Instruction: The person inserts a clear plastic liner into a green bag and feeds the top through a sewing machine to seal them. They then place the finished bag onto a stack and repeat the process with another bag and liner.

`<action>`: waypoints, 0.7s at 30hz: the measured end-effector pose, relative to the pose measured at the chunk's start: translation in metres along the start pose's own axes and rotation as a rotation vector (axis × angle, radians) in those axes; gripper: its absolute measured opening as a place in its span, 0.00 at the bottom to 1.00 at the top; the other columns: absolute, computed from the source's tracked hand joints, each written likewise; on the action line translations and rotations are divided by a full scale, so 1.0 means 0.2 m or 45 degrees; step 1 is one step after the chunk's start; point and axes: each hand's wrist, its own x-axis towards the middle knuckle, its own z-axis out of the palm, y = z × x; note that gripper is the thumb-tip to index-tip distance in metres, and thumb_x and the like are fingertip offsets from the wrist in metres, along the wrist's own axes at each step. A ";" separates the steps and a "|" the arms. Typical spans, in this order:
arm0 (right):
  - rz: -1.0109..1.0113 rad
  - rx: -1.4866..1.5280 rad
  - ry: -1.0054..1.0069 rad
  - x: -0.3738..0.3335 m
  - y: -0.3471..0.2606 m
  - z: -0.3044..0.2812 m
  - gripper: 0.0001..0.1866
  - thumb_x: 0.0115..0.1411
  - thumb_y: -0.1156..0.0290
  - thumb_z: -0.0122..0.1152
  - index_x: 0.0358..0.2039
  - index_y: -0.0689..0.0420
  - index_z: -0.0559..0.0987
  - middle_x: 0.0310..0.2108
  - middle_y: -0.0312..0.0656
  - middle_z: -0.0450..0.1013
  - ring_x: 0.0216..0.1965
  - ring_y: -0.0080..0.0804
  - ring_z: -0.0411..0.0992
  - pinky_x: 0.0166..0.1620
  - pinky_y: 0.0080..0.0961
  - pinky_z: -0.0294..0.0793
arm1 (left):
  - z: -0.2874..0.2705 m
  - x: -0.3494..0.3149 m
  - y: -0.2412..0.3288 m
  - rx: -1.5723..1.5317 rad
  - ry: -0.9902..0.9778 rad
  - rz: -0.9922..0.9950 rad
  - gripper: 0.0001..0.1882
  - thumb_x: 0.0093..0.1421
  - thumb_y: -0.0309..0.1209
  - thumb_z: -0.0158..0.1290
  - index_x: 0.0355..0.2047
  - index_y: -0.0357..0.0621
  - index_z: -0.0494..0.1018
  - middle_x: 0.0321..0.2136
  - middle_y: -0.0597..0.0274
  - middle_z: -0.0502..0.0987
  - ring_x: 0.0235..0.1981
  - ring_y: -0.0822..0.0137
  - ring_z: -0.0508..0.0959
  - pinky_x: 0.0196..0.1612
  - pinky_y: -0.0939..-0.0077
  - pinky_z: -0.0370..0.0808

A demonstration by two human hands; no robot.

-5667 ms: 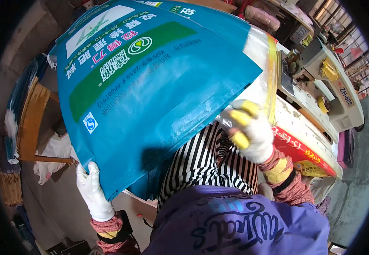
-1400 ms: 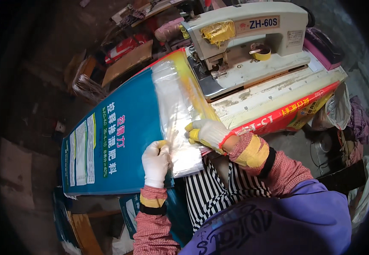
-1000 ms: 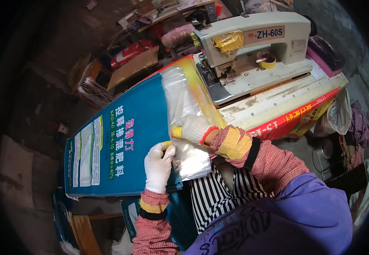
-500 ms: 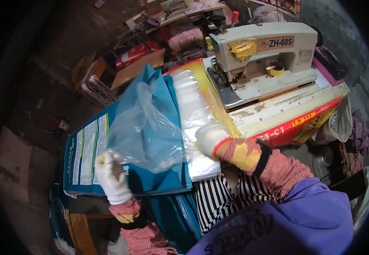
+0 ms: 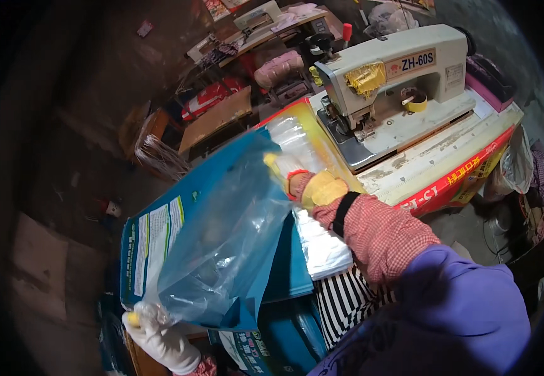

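Observation:
A clear plastic bag (image 5: pixel 228 250) lies stretched over a blue printed woven sack (image 5: pixel 212 160), on top of a stack of such sacks. My left hand (image 5: pixel 156 338), in a white glove with yellow fingertips, is closed at the near left corner, pinching the plastic there. My right hand (image 5: pixel 282 169), gloved alike, is closed at the clear bag's far right edge, its fingers partly hidden. Under and beside my right forearm lies a pile of folded clear plastic bags (image 5: pixel 328 247).
A white sewing machine (image 5: pixel 397 81) stands on a worn table (image 5: pixel 403 182) at the right, with a yellow tape roll (image 5: pixel 416 103) on its bed. A purple box (image 5: pixel 488 81) sits behind it. Wooden boards (image 5: pixel 215 122) and other machines stand farther back.
My left hand has moved down to the near left corner. My right hand has gone up and left from the folded pile to the clear bag, which is now spread flatter.

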 end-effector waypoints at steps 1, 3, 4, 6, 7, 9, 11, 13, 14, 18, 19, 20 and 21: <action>0.139 -0.267 -0.025 -0.25 -0.06 0.26 0.23 0.61 0.52 0.48 0.49 0.55 0.70 0.39 0.41 0.72 0.38 0.40 0.72 0.42 0.31 0.73 | -0.14 -0.04 -0.02 0.061 0.068 -0.002 0.08 0.59 0.22 0.48 0.38 0.39 0.63 0.29 0.62 0.69 0.26 0.75 0.70 0.28 0.84 0.70; 0.174 -0.163 0.066 -0.55 -0.21 0.37 0.33 0.57 0.40 0.43 0.41 0.60 0.75 0.34 0.54 0.73 0.35 0.47 0.72 0.37 0.35 0.70 | -0.10 -0.09 -0.02 0.084 -0.023 -0.160 0.11 0.57 0.19 0.47 0.40 0.39 0.62 0.30 0.60 0.69 0.27 0.74 0.71 0.28 0.83 0.71; 0.288 -0.280 -0.217 -0.32 -0.08 0.23 0.30 0.60 0.43 0.45 0.47 0.58 0.70 0.38 0.41 0.71 0.38 0.42 0.70 0.46 0.35 0.69 | -0.01 -0.13 -0.04 -0.236 0.075 -0.325 0.11 0.55 0.19 0.49 0.38 0.40 0.62 0.28 0.63 0.70 0.25 0.75 0.71 0.27 0.84 0.70; 0.237 -0.465 -0.206 -0.33 -0.11 0.29 0.31 0.59 0.41 0.42 0.47 0.58 0.71 0.39 0.43 0.71 0.39 0.41 0.69 0.46 0.34 0.68 | 0.10 -0.24 0.06 0.539 -0.808 0.013 0.06 0.53 0.30 0.54 0.28 0.42 0.69 0.25 0.61 0.73 0.24 0.66 0.73 0.27 0.75 0.71; 0.180 -0.658 -0.196 -0.34 -0.14 0.33 0.33 0.59 0.39 0.40 0.46 0.58 0.71 0.40 0.44 0.71 0.39 0.40 0.67 0.46 0.33 0.68 | 0.10 -0.33 0.07 0.474 -1.104 -0.730 0.07 0.54 0.26 0.50 0.32 0.38 0.74 0.27 0.59 0.75 0.27 0.62 0.74 0.29 0.72 0.70; -0.560 -1.195 0.022 0.12 0.04 -0.14 0.35 0.59 0.36 0.34 0.44 0.57 0.73 0.36 0.45 0.71 0.37 0.37 0.66 0.43 0.32 0.67 | 0.27 -0.51 -0.11 0.131 -1.875 -0.009 0.07 0.53 0.28 0.48 0.29 0.40 0.74 0.25 0.57 0.74 0.25 0.59 0.73 0.27 0.68 0.68; -0.727 -0.675 0.288 0.05 0.05 0.06 0.34 0.59 0.36 0.34 0.41 0.53 0.75 0.33 0.42 0.71 0.33 0.35 0.65 0.40 0.30 0.67 | 0.22 -0.65 -0.19 0.294 -2.017 0.361 0.09 0.54 0.33 0.47 0.21 0.42 0.69 0.18 0.51 0.67 0.22 0.48 0.67 0.26 0.59 0.65; -0.082 -0.835 0.163 -0.62 -0.36 0.46 0.36 0.60 0.36 0.29 0.41 0.56 0.73 0.30 0.47 0.72 0.32 0.42 0.70 0.39 0.33 0.68 | 0.19 -0.56 -0.12 0.283 -1.948 0.306 0.07 0.53 0.29 0.50 0.20 0.41 0.69 0.17 0.56 0.69 0.20 0.55 0.70 0.25 0.64 0.67; -0.120 -0.815 0.088 -0.73 -0.40 0.45 0.32 0.61 0.38 0.32 0.42 0.54 0.73 0.30 0.44 0.73 0.31 0.40 0.70 0.39 0.32 0.69 | 0.25 -0.47 -0.09 0.247 -2.101 0.118 0.06 0.53 0.30 0.51 0.22 0.41 0.70 0.20 0.56 0.71 0.22 0.56 0.72 0.26 0.67 0.69; 0.353 0.591 -0.320 -0.70 -0.09 0.34 0.22 0.61 0.47 0.45 0.46 0.47 0.73 0.37 0.39 0.73 0.34 0.34 0.70 0.43 0.27 0.68 | 0.62 -0.04 0.12 0.493 -2.086 0.417 0.06 0.52 0.31 0.56 0.25 0.43 0.73 0.27 0.59 0.76 0.27 0.58 0.76 0.29 0.70 0.71; 0.455 0.216 -0.237 -0.85 -0.23 0.40 0.21 0.60 0.49 0.48 0.47 0.48 0.73 0.41 0.42 0.71 0.37 0.32 0.70 0.45 0.24 0.68 | 0.68 0.03 0.19 0.627 -1.841 0.484 0.08 0.48 0.28 0.60 0.28 0.44 0.73 0.27 0.59 0.76 0.28 0.59 0.76 0.30 0.70 0.72; 0.152 -0.264 -0.189 -0.89 -0.26 0.42 0.22 0.59 0.50 0.49 0.47 0.50 0.73 0.42 0.43 0.71 0.38 0.34 0.71 0.45 0.24 0.68 | 0.74 0.11 0.15 0.574 -1.617 0.786 0.12 0.45 0.24 0.61 0.31 0.44 0.72 0.27 0.59 0.75 0.28 0.57 0.75 0.30 0.70 0.72; -0.162 -0.725 -0.143 -0.93 -0.28 0.44 0.22 0.59 0.51 0.51 0.47 0.52 0.72 0.44 0.45 0.70 0.40 0.36 0.71 0.45 0.24 0.69 | 0.81 0.16 0.18 0.857 -1.411 1.024 0.14 0.43 0.22 0.61 0.32 0.42 0.71 0.26 0.59 0.74 0.30 0.56 0.74 0.33 0.70 0.71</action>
